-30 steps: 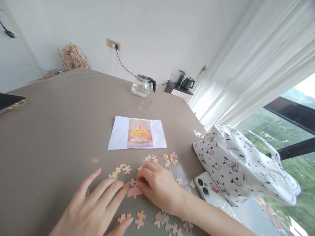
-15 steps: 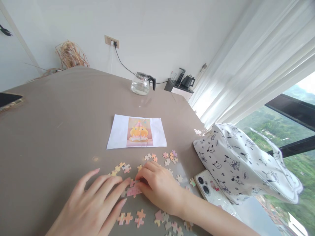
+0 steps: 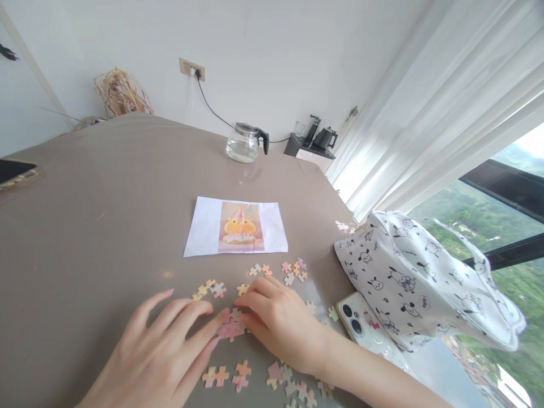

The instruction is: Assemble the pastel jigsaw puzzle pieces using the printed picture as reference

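A small cluster of joined pink puzzle pieces [image 3: 230,327] lies on the grey-brown table [image 3: 106,215]. My left hand [image 3: 161,351] rests flat beside it, fingertips touching its left edge. My right hand [image 3: 278,323] lies on the table at its right, fingers curled against the cluster and pressing on it. Loose pastel puzzle pieces [image 3: 293,271] are scattered around both hands, with more pieces [image 3: 238,377] near the front edge. A paper sheet with the reference picture [image 3: 237,226] lies just beyond the hands.
A white phone [image 3: 365,328] lies face down right of my right forearm, beside a white cartoon-print bag [image 3: 420,283]. A glass kettle [image 3: 244,143] stands at the table's far edge. A dark tablet [image 3: 15,170] sits far left. Curtains and window are at the right.
Both hands stay at the pink cluster; the left fingers have closed in slightly against it. The view has shifted a little.
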### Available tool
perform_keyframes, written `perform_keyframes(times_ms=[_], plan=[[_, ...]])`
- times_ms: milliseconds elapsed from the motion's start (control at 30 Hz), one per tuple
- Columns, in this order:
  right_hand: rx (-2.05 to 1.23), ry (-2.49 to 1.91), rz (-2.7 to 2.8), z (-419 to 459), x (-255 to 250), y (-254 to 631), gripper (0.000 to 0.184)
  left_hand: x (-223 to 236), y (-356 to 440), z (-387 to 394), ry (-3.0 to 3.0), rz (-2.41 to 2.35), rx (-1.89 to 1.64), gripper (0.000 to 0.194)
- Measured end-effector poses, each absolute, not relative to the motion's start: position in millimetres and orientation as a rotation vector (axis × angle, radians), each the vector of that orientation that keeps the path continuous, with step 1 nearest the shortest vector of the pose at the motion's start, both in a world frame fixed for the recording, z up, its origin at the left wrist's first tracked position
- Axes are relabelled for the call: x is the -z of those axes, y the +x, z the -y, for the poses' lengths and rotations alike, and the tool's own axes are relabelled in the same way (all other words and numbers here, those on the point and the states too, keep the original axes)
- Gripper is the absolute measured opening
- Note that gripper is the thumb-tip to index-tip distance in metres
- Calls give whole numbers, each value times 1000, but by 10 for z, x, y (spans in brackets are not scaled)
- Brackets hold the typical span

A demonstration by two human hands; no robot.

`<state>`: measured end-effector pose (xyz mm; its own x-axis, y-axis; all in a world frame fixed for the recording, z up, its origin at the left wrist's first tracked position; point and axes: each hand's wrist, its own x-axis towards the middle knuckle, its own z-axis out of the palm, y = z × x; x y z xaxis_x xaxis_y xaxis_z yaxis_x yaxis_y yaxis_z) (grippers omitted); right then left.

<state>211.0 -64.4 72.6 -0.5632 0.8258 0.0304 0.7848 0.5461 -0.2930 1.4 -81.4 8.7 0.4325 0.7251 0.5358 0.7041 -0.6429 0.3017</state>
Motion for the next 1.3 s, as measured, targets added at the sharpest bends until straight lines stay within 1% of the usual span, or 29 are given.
perform_keyframes(times_ms=[167, 300, 467, 867, 1200, 1300], plan=[[-270, -1203, 2690, 778, -760, 2207, 15, -95, 13, 824, 2647, -1304, -1002, 31], [-185, -1054, 2679, 842, -646, 2272, 26, -79, 19, 819, 2659, -1312, -992, 32], [-91, -956, 2687, 845, -533, 2299, 22, -66, 12, 824, 2671, -1311, -988, 34], [-33, -907, 2676, 841, -494, 2274, 22, -115, 3, 826, 2658, -1278, -1012, 32], [87, -860, 2660, 843, -472, 2256, 25, -101, 2, 804, 2716, -1234, -1005, 32], [95, -868, 2679, 849, -483, 2259, 23, -103, -1, 812, 2743, -1230, -1008, 31]])
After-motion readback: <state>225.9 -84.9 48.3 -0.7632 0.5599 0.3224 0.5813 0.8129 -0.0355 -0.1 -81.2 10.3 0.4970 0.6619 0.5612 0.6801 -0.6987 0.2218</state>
